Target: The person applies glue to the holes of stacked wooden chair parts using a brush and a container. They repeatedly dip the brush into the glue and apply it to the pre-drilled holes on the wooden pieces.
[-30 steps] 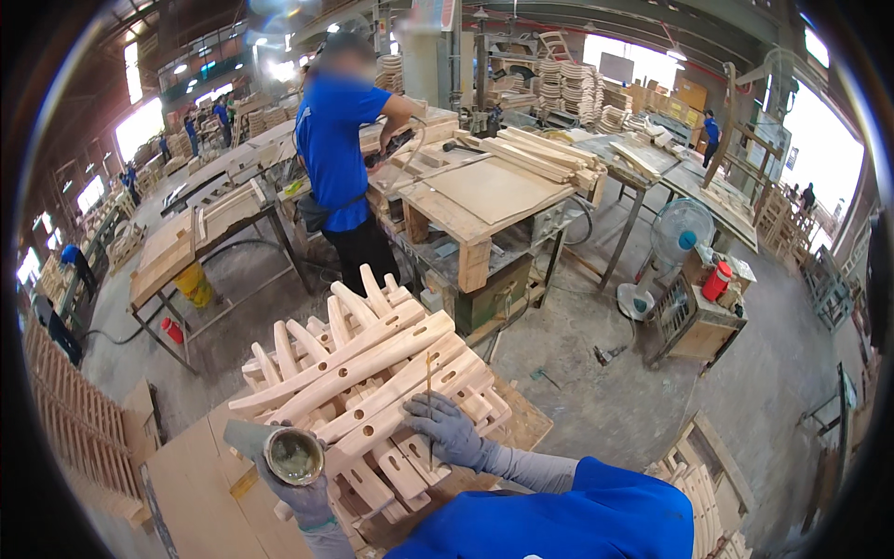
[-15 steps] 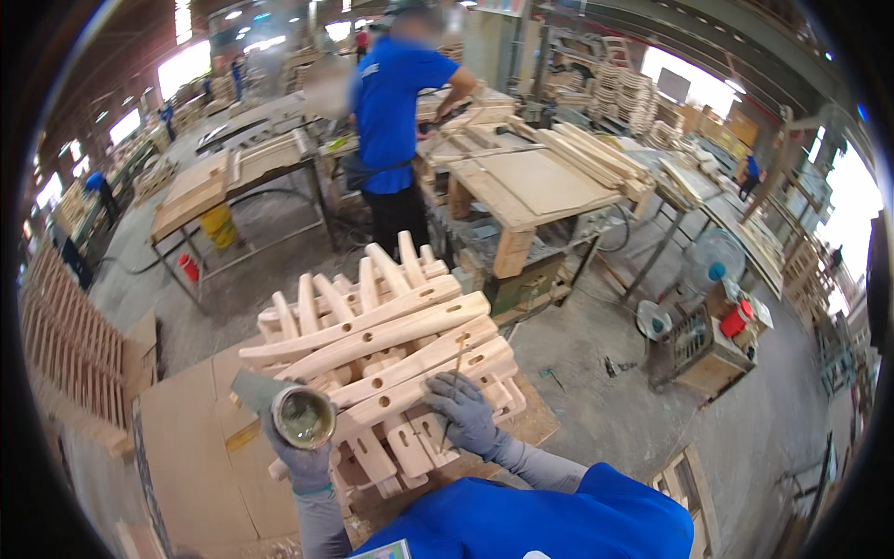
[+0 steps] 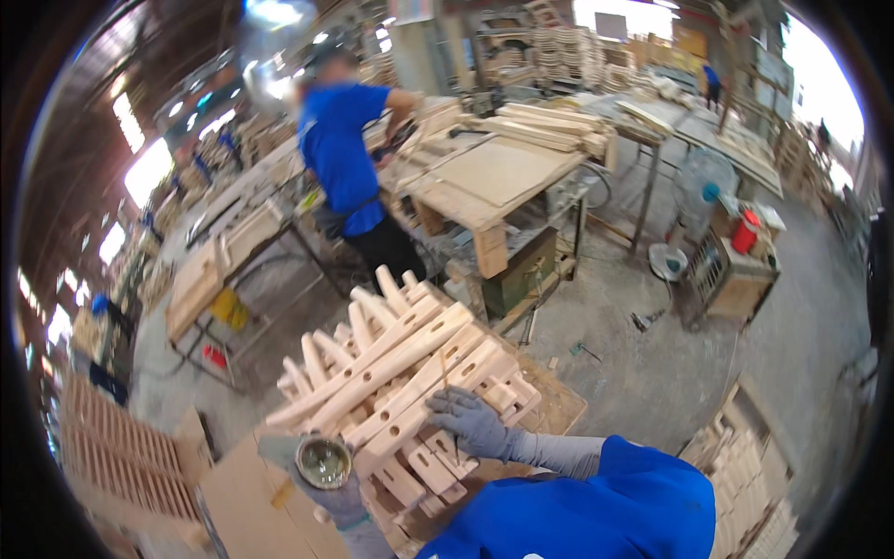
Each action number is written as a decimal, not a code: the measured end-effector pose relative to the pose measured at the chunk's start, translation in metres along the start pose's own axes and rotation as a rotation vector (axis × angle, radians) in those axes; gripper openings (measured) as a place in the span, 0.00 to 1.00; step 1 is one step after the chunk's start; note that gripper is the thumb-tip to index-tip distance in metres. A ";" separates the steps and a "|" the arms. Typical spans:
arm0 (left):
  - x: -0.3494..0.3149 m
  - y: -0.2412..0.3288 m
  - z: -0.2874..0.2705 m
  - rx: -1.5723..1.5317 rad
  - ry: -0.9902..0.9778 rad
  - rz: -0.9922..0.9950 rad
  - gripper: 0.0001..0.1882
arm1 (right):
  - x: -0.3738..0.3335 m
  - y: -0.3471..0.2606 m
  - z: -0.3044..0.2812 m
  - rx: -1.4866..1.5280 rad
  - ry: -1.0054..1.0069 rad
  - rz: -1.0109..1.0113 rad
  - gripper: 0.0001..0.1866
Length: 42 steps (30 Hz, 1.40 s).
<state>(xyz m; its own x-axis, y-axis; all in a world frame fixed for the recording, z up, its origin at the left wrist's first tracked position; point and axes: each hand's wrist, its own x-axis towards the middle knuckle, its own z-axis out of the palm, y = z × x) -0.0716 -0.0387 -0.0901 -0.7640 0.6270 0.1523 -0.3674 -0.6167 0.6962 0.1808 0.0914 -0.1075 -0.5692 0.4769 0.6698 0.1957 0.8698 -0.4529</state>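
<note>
Two grey-gloved hands work at a pile of pale wooden pieces point(image 3: 391, 368), seen from above. The left hand point(image 3: 343, 501) is wrapped round an open cup point(image 3: 324, 464) of murky, greenish liquid, at the pile's lower left corner. The right hand point(image 3: 472, 424) has its fingers closed on a thin stick point(image 3: 444, 366), which passes through the grip and shows above and below it; whether its lower end touches wood is too small to tell. Long curved bars with dark holes lie slantwise across the top, and shorter slotted pieces stick out below the right hand.

For good work here, it seems best to keep the cup upright and close beside the bars, to hold the stick lightly so its end can be guided to one opening at a time, and to keep drips off the smooth faces.

Beyond the pile, a co-worker in a blue shirt point(image 3: 343, 154) stands at a workbench point(image 3: 498, 177).
</note>
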 end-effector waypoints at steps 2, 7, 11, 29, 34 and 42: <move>0.006 0.000 -0.010 -0.067 -0.035 -0.039 0.27 | -0.001 0.001 0.003 0.013 -0.001 0.002 0.16; 0.010 -0.016 0.010 0.106 -0.036 0.062 0.28 | -0.003 0.008 -0.004 -0.021 0.008 -0.006 0.14; 0.012 -0.028 0.033 0.114 0.029 0.113 0.28 | -0.008 0.013 0.001 -0.013 0.012 -0.033 0.13; -0.007 -0.041 0.072 0.197 0.210 0.255 0.28 | -0.009 0.018 0.004 -0.012 -0.091 -0.147 0.18; -0.007 -0.036 0.077 0.181 0.193 0.291 0.28 | -0.005 0.019 -0.001 0.013 -0.077 -0.132 0.18; -0.009 -0.041 0.085 0.193 0.190 0.303 0.29 | -0.012 0.018 -0.001 -0.039 -0.109 -0.152 0.17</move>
<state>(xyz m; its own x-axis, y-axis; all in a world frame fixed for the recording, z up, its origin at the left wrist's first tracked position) -0.0049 0.0214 -0.0602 -0.9133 0.3202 0.2516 -0.0176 -0.6482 0.7613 0.1920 0.1018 -0.1227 -0.6774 0.3246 0.6601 0.1301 0.9361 -0.3268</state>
